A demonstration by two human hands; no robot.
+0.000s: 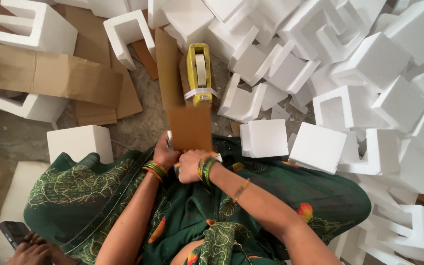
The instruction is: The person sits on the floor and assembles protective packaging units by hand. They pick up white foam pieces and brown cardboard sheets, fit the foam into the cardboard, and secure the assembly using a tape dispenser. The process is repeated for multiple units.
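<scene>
Cardboard strip (188, 128) just above both hands

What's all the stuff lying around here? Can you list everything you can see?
Foam blocks: too many to count, white, many with notches cut in, heaped across the top and right, a few on the left.
Cardboard strip: one, brown, in the middle, running up from the hands.
Tape dispenser: one, yellow with a pale tape roll, resting at the strip's far end.
Flat cardboard sheets: several, brown, upper left on the floor.
Floor: grey, bare patches at left centre.
Phone: one, dark, bottom left, by someone's foot.
Green patterned cloth: over the lap, bottom.
Left hand: bangled, gripping the strip's near end.
Right hand: bangled, gripping beside it.
</scene>
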